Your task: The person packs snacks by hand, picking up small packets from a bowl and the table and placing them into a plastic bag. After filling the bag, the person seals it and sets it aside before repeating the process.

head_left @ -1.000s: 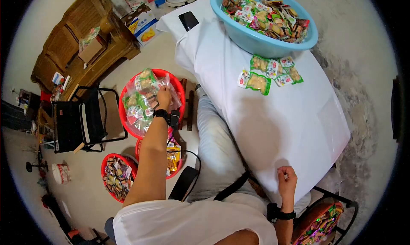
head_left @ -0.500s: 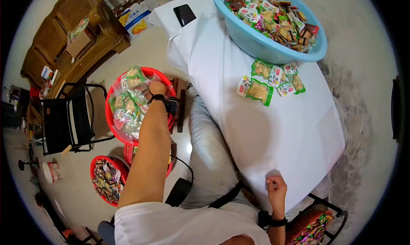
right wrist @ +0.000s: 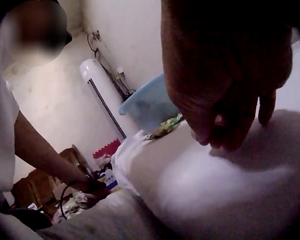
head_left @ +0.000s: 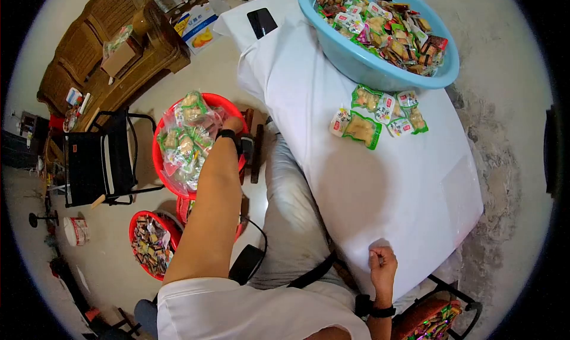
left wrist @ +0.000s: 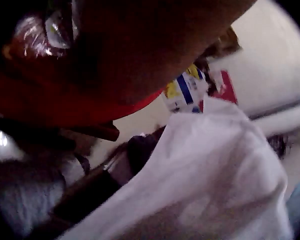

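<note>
Head: my left hand [head_left: 233,124] is at 2 o'clock in the red tub [head_left: 157,159], by the bagged packs [head_left: 185,145]; can't tell finger state. Green packets [head_left: 362,128] at 2 on the bench [head_left: 297,108]. Probably the pickup step; next move needs a sure grip, then clearing the rim.

Left wrist: tub at 10, fingers hidden.

Right wrist: right hand [right wrist: 225,90] at 1, fingers loosely curled, nothing visible in them.

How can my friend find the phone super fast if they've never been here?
Look for the white cloth, then the big blue basin at its far end. The phone lies flat on the cloth, left of that basin. It's one plain black rectangle, but the loose snack packets near the basin have green edges and white parts with writing.
</note>
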### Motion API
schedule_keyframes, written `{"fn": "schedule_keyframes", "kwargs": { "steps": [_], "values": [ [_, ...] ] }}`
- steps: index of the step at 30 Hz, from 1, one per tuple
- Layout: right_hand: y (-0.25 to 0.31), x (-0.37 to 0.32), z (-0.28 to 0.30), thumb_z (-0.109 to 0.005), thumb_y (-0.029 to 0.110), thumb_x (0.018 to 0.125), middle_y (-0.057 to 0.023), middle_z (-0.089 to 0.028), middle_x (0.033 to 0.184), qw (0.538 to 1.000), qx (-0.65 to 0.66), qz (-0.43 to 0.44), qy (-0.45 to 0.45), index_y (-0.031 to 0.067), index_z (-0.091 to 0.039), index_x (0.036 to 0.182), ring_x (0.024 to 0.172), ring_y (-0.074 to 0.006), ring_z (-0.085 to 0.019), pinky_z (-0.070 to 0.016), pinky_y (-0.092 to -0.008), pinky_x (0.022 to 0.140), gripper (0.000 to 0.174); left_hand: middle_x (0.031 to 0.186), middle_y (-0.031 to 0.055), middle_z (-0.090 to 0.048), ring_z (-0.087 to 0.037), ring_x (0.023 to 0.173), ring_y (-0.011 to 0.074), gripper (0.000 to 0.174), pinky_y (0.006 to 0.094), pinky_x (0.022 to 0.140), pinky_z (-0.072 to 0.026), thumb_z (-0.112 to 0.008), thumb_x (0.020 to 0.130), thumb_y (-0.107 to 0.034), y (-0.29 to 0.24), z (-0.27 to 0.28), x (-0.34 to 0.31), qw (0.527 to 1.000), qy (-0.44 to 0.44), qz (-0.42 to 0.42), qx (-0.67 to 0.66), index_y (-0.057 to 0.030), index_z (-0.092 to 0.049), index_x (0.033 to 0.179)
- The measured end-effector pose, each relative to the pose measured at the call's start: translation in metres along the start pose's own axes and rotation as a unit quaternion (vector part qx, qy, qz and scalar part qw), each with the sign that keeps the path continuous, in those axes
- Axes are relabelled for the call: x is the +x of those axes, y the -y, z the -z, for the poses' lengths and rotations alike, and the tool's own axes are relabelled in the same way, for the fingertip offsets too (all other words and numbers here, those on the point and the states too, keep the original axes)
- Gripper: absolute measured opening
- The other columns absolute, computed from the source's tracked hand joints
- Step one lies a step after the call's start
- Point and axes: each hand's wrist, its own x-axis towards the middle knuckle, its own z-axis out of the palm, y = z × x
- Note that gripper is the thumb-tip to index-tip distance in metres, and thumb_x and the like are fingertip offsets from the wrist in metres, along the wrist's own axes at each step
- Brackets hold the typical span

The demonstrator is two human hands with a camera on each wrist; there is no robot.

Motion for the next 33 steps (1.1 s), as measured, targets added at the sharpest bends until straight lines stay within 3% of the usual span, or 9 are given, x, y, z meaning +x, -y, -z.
{"fn": "schedule_keyframes", "kwargs": {
  "steps": [7,9,12,15,16,18,20,23,33],
  "values": [
    [-0.003,-0.001,0.006,-0.059,0.002,0.079,-0.009,-0.057,0.078,0.999,0.04,0.011,-0.015,-0.0002,-0.059,0.082,0.069,-0.0205,-0.053,-0.0431,-0.0296,0.061,0.004,0.092,0.0169,-0.066,-0.065,0.082,0.0296,0.024,0.0409,0.07,-0.0519,-0.048,0.08,-0.014,-0.01,0.041,-0.035,0.988,0.104,-0.102,0.059,-0.0061,-0.07,0.084],
    [-0.007,-0.001,0.002,-0.057,0.001,0.081,-0.0052,-0.055,0.076,0.998,0.046,0.043,-0.022,-0.0012,-0.058,0.082,0.064,-0.0126,-0.05,-0.0414,-0.0254,0.057,0.003,0.089,0.0182,-0.066,-0.064,0.079,0.03,0.024,0.0415,0.068,-0.051,-0.047,0.081,-0.013,0.023,-0.02,-0.011,0.98,-0.023,-0.107,0.165,-0.0052,-0.069,0.079],
    [-0.01,0.003,0.001,-0.057,0.002,0.081,-0.0062,-0.055,0.075,0.998,0.027,0.051,-0.009,-0.0009,-0.059,0.081,0.064,-0.0134,-0.051,-0.0416,-0.0256,0.057,0.003,0.094,0.0218,-0.063,-0.061,0.087,0.0369,0.024,0.0425,0.073,-0.0487,-0.051,0.075,-0.017,-0.038,0.137,-0.102,0.996,-0.06,-0.001,-0.062,-0.0068,-0.068,0.088],
    [0.006,0.004,0.006,-0.057,0.003,0.081,-0.0068,-0.055,0.073,0.996,0.019,0.081,-0.03,-0.0006,-0.058,0.08,0.062,-0.0139,-0.051,-0.0416,-0.0257,0.056,0.004,0.108,0.0215,-0.056,-0.055,0.096,0.0377,0.028,0.0442,0.081,-0.0434,-0.053,0.076,-0.011,-0.075,0.215,-0.183,0.878,-0.247,0.158,-0.379,-0.0046,-0.06,0.103],
    [0.013,0.004,0.009,-0.058,0.003,0.079,-0.0107,-0.057,0.076,0.998,0.023,0.052,-0.019,-0.0007,-0.059,0.079,0.068,-0.022,-0.053,-0.0426,-0.0309,0.062,0.004,0.115,0.0237,-0.051,-0.051,0.102,0.0398,0.036,0.0448,0.085,-0.0418,-0.056,0.076,-0.012,-0.07,0.223,-0.203,0.881,-0.318,0.157,-0.313,-0.0047,-0.055,0.112],
    [0.012,0.001,0.01,-0.058,0.004,0.078,-0.0146,-0.059,0.078,0.999,0.03,0.024,-0.006,-0.0008,-0.059,0.079,0.073,-0.0301,-0.056,-0.0437,-0.0361,0.068,0.005,0.123,0.0259,-0.045,-0.046,0.109,0.0419,0.046,0.0454,0.089,-0.0402,-0.059,0.077,-0.014,-0.052,0.219,-0.232,0.877,-0.386,0.155,-0.242,-0.0048,-0.049,0.121],
    [0.0,0.002,0.006,-0.056,0.003,0.081,-0.0062,-0.055,0.07,0.995,0.021,0.095,-0.033,-0.0005,-0.057,0.079,0.06,-0.0132,-0.05,-0.0411,-0.0249,0.055,0.004,0.132,0.0321,-0.031,-0.035,0.119,0.0458,0.065,0.0457,0.097,-0.0343,-0.064,0.076,-0.016,-0.038,0.203,-0.242,0.813,-0.425,0.334,-0.216,-0.0067,-0.036,0.134],
    [0.0,0.0,0.006,-0.057,0.003,0.081,-0.0056,-0.056,0.07,0.998,0.028,0.052,-0.015,-0.0009,-0.057,0.08,0.06,-0.0116,-0.05,-0.0409,-0.0247,0.055,0.004,0.134,0.0365,-0.022,-0.028,0.124,0.048,0.075,0.0451,0.102,-0.0288,-0.066,0.075,-0.018,-0.019,0.158,-0.232,0.772,-0.381,0.255,-0.44,-0.0079,-0.027,0.138],
    [0.004,0.0,0.007,-0.056,0.002,0.081,-0.0066,-0.055,0.071,0.998,0.009,0.065,-0.019,-0.002,-0.058,0.081,0.063,-0.013,-0.051,-0.0406,-0.0252,0.055,0.005,0.139,0.0358,-0.014,-0.016,0.129,0.0502,0.069,0.0543,0.104,-0.0198,-0.06,0.081,-0.025,-0.02,0.144,-0.176,0.855,-0.304,0.287,-0.307,-0.0071,-0.026,0.139]
  ]
}}
